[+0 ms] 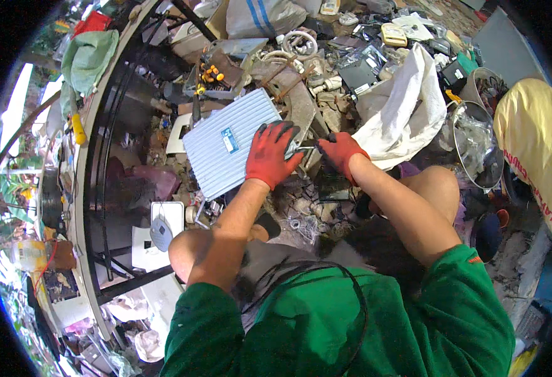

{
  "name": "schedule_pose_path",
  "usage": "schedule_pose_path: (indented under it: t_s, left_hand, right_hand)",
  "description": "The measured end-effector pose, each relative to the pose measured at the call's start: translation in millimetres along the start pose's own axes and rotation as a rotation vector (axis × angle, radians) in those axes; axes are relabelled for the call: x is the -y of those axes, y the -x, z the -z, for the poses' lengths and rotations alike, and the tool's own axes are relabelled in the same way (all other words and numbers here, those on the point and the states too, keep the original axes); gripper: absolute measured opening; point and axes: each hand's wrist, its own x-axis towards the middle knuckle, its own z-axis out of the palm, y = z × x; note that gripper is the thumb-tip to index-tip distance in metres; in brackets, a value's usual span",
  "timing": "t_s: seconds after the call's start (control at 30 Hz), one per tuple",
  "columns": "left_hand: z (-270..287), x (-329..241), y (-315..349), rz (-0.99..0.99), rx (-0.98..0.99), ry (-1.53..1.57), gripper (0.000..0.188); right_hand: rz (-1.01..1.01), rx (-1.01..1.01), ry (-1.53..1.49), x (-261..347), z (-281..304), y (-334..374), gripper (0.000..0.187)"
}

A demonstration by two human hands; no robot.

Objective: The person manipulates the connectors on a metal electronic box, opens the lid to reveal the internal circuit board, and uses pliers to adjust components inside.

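Observation:
A light-grey ribbed metal case (208, 149) with a blue-and-white label lies tilted in front of me. My left hand (271, 154), in a red glove with dark fingertips, grips its right end, fingers over the top and thumb apart on the near side. My right hand (342, 154), gloved alike, is closed on a thin metal-shafted tool (305, 147). The shaft points left toward the case's end, close to my left fingers. Most of the tool is hidden in the right glove, and its tip is too small to make out.
A white sack (405, 110) lies right of my hands. Beyond the case, a tray (229, 93) holds yellow-handled tools. A black-framed rack (94, 207) stands left. Scrap electronics (361, 66) spread at the back. A bucket (477, 147) and a yellow sack (530, 135) stand far right.

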Motion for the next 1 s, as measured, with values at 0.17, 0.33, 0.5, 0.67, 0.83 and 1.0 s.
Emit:
schedule_pose_path:
  t_s: [0.17, 0.33, 0.5, 0.67, 0.83, 1.0]
  left_hand:
    - [3, -13, -4, 0.151, 0.029, -0.211, 0.092]
    - [-4, -1, 6, 0.128, 0.026, -0.213, 0.092]
    - [-6, -4, -3, 0.108, 0.026, -0.157, 0.089]
    - [-4, 3, 1, 0.110, 0.011, -0.152, 0.087]
    - [-2, -3, -2, 0.144, 0.073, -0.142, 0.093]
    - [1, 0, -2, 0.193, 0.102, -0.071, 0.101]
  right_hand:
    - [-0.104, 0.055, -0.805, -19, -21, -6, 0.032]
    - [0.040, -0.196, -0.514, -12, -34, -8, 0.032]
    - [0.184, -0.118, -0.524, -38, -36, -47, 0.027]
    - [0.177, 0.014, -0.596, -10, -28, -51, 0.018]
    - [0.157, -0.099, -0.636, 9, -35, -61, 0.026]
    - [0.042, -0.251, -0.613, 24, -42, -42, 0.034]
